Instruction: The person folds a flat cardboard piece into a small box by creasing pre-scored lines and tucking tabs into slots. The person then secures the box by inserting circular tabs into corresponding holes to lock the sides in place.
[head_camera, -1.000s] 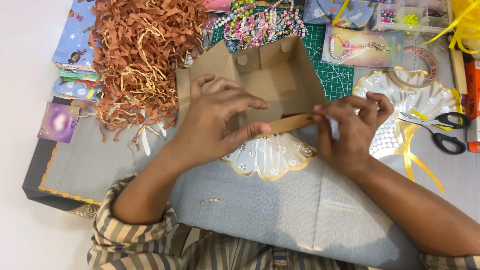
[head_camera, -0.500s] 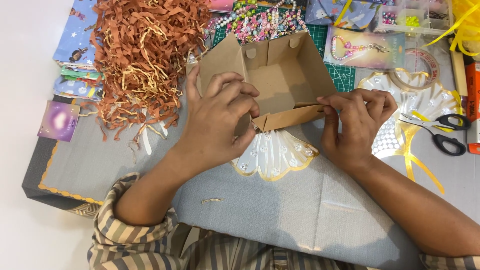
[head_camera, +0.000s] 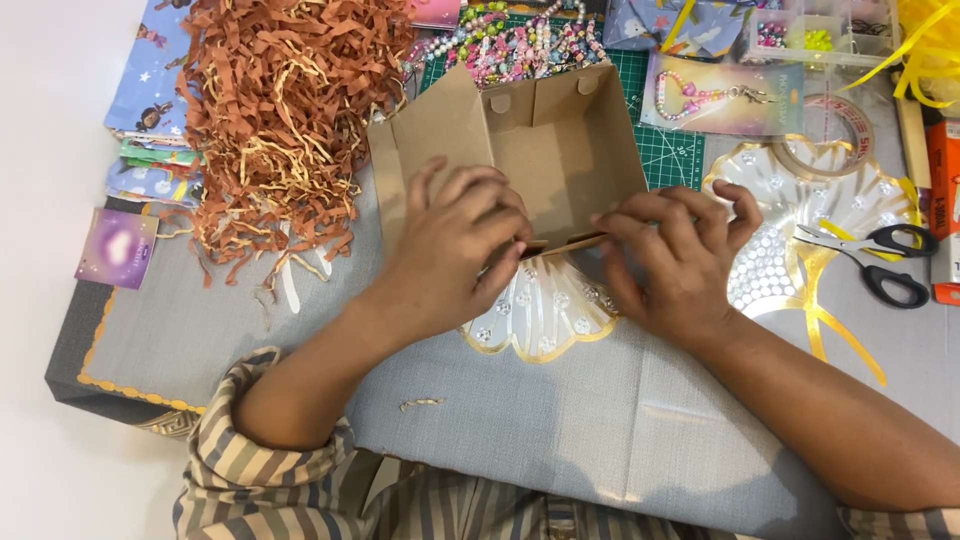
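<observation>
Head view: both hands have closed in at frame centre, left hand (head_camera: 455, 250) and right hand (head_camera: 675, 255) pinching the cardboard box's (head_camera: 545, 150) near flap (now folded lower).

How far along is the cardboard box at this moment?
The cardboard box already stands open with its back and side walls upright, and nothing lies inside it. In hand: the left hand and right hand both press on the near front flap. Left: the brown paper shred still sits in a heap beside the box, and the scissors lie untouched.
</observation>
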